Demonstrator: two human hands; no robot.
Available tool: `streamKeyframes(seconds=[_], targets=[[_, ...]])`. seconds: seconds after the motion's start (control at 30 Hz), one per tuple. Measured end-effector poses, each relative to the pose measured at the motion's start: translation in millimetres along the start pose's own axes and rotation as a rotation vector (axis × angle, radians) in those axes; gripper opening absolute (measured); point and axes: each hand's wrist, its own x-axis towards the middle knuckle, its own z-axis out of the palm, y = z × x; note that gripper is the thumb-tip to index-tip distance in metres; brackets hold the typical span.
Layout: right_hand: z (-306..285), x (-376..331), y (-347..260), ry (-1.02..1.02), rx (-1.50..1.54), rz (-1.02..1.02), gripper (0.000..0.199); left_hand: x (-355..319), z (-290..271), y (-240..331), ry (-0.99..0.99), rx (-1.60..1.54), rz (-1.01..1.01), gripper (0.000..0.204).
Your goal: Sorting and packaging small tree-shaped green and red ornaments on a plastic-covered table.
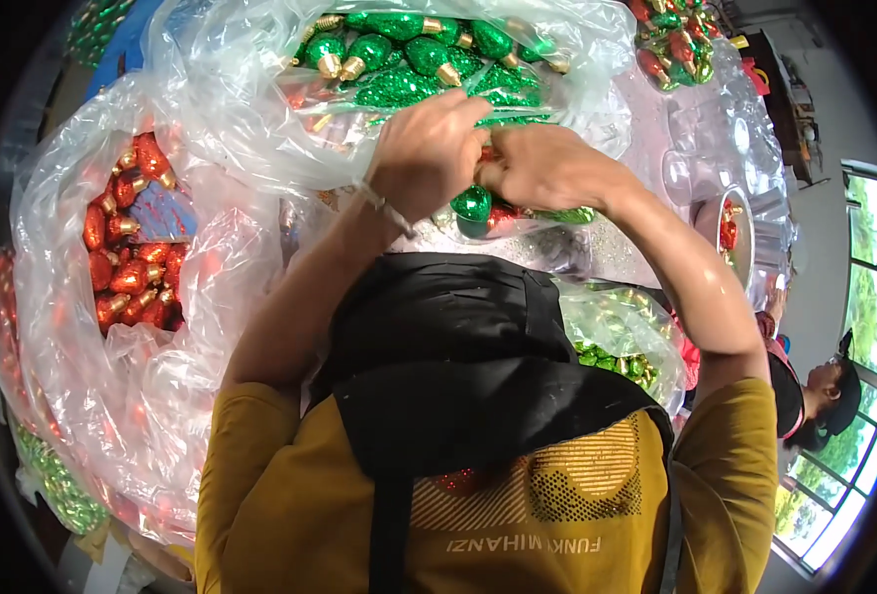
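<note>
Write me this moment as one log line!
left hand and right hand: close together, grip unclear | nearest: shiny green bulb | ahead: pile of green bulbs | left: red bulbs in plastic bag

Okay, the green ornaments (424, 57) toward the tabletop's (646, 163) far edge look super glittery and grainy, and their gold caps (448, 74) have a shiny, metallic look. The green bulb (472, 203) at the near edge is glossy too. The red ornaments (142, 277) have a sparkly shine, inside a thin, crinkly see-through plastic bag (231, 257). The black apron (448, 307) is pretty matt cloth, same with the mustard shirt (290, 465).
</note>
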Motion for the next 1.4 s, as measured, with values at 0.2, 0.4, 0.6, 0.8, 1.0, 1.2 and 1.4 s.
streamKeyframes(seconds=[0.2, 0.4, 0.6, 0.8, 1.0, 1.2, 1.4], targets=[[5.0, -26.2, 46.3, 0.415, 0.970, -0.158, 0.029, 9.5, -9.4, 30.0, -0.087, -0.088, 0.073, 0.009], [43.0, -17.6, 64.0, 0.776, 1.198, -0.254, 0.021, 47.7, 7.0, 30.7, -0.842, 0.396, 0.227, 0.005], [51.7, -13.7, 70.2, 0.992, 1.459, -0.379, 0.014, 30.7, 31.3, 24.1, -0.949, 0.410, 0.345, 0.008], [44.9, -23.2, 75.5, 1.053, 0.198, -0.562, 0.013, 31.4, 35.0, 7.2, -0.975, 0.224, 0.111, 0.015], [22.3, -35.0, 71.6, 0.289, 0.476, -0.524, 0.020, 29.9, 36.5, 12.5, -0.951, 0.162, -0.093, 0.013], [8.9, -34.8, 92.6, 0.008, 0.538, -0.602, 0.028, 31.8, 38.6, 12.7, -1.122, 0.378, 0.208, 0.014], [7.1, -41.0, 74.4, 0.244, 0.019, -0.595, 0.024, 36.5, 38.3, 10.3, -0.998, 0.263, 0.105, 0.014]])
